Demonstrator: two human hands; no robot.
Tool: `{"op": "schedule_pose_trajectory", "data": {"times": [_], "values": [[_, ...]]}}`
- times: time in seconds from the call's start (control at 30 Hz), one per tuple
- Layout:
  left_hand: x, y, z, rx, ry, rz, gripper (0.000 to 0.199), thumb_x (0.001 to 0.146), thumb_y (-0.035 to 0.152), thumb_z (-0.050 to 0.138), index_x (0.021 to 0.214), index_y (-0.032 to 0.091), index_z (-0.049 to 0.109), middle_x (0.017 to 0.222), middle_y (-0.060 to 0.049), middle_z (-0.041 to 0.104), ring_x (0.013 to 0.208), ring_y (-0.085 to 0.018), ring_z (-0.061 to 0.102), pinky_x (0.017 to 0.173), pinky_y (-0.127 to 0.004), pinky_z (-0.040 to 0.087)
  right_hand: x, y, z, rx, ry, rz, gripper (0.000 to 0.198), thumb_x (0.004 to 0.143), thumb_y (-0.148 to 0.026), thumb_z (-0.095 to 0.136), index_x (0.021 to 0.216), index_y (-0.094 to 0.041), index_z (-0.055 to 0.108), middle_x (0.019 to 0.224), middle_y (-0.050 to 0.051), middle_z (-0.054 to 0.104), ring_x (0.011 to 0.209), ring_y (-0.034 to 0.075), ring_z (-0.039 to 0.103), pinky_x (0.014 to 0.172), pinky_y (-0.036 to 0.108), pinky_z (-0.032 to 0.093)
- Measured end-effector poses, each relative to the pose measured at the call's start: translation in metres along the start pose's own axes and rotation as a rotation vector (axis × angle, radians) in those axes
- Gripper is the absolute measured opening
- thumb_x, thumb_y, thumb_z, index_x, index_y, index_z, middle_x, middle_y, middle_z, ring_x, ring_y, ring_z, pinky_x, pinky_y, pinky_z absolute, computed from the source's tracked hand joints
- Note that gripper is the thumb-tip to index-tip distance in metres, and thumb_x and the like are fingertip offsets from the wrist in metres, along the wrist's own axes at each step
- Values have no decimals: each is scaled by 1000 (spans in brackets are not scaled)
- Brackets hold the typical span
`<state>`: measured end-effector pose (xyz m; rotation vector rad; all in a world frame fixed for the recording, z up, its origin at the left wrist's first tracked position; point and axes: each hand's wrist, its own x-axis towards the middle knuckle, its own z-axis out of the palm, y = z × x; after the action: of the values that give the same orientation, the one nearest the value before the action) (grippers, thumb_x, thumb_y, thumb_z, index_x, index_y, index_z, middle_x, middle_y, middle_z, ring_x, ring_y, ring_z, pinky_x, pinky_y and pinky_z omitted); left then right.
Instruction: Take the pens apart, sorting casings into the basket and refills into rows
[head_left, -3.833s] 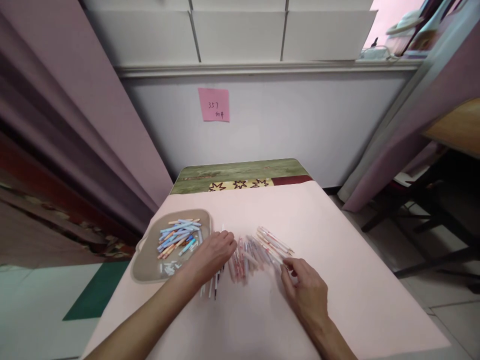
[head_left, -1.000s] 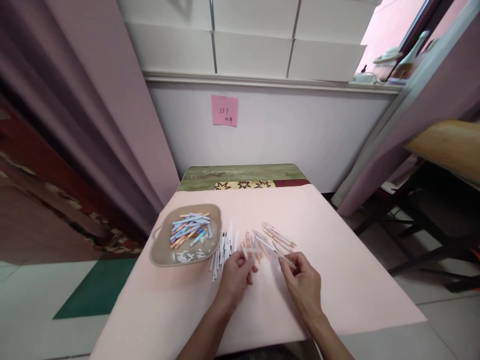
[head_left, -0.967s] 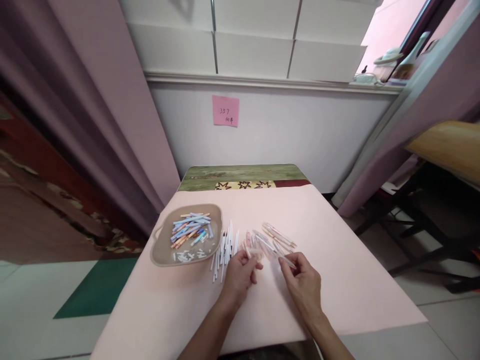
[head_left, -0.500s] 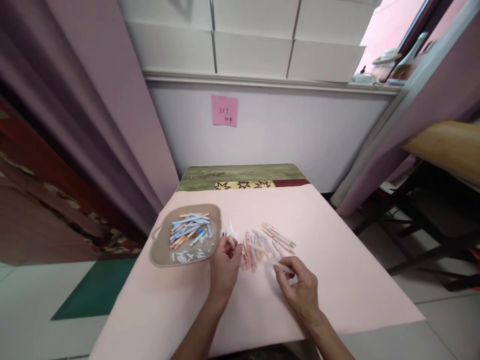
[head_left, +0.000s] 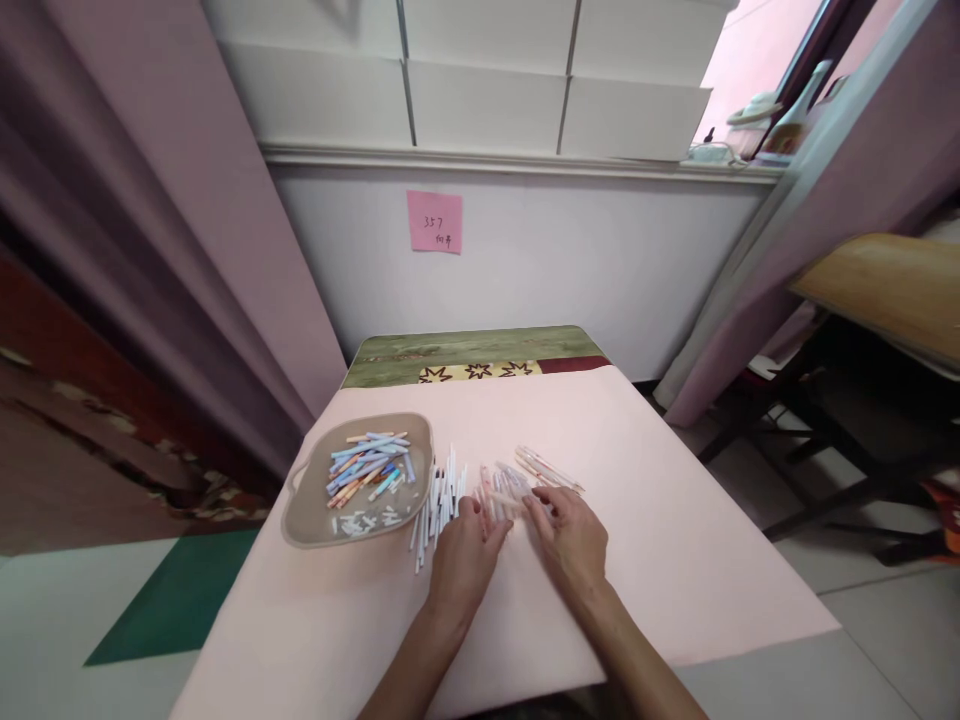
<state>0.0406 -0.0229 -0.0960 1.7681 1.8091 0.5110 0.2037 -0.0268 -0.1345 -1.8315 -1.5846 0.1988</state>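
My left hand [head_left: 466,548] is closed with its fingers curled at the near left side of a pile of clear and pinkish pen barrels [head_left: 504,488]. What lies in its pinch is too blurred to make out. At the pile's right edge, my right hand [head_left: 571,535] has its thumb and fingers bent around the end of a pale pen barrel [head_left: 511,502] that points towards the left hand. Thin white pen refills [head_left: 442,500] lie in a loose bunch left of the left hand. Several longer pens [head_left: 551,468] lie just beyond the right hand.
A beige tray [head_left: 304,530] on the left holds blue, purple and orange pen parts [head_left: 367,465] and small white pieces [head_left: 360,523]. A pink cloth [head_left: 675,590] covers most of the table. Behind stands a wall with a pink note [head_left: 435,222].
My left hand has moved off the white refills, uncovering them, towards the barrels. My right hand has moved in over the barrel pile, closer to the left. The view has shifted slightly.
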Motion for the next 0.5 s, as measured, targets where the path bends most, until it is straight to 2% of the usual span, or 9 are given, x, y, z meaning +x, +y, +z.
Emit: {"op": "schedule_pose_trajectory", "data": {"times": [0.1,0.23,0.4,0.5], "values": [[1,-2,5,-40,2,9,22,85,40,51,88,19,52,76,-8,68,71,-23,64,61,-28,35,8,15,-8,-42,40,46,30,91,-42,44,96,-25,68,93,3,69,84,17,60,69,26,39],[4,-6,8,-57,3,-3,16,85,33,50,76,20,52,68,-4,66,64,-20,61,58,-27,31,25,32,-14,-149,-14,132,25,89,-40,48,89,-25,68,86,1,67,81,17,59,62,25,35],[5,-12,0,-119,56,13,21,84,35,49,68,22,50,59,-1,61,59,-19,57,56,-26,29,34,30,-8,-244,-65,82,21,87,-39,53,90,-26,69,85,2,66,78,16,58,60,25,31],[3,-11,-5,-272,78,32,21,82,39,53,69,22,51,56,1,60,54,-18,56,54,-25,31,31,25,-7,-247,-43,56,23,90,-34,50,83,-25,70,83,1,66,78,15,58,62,25,31]]}}
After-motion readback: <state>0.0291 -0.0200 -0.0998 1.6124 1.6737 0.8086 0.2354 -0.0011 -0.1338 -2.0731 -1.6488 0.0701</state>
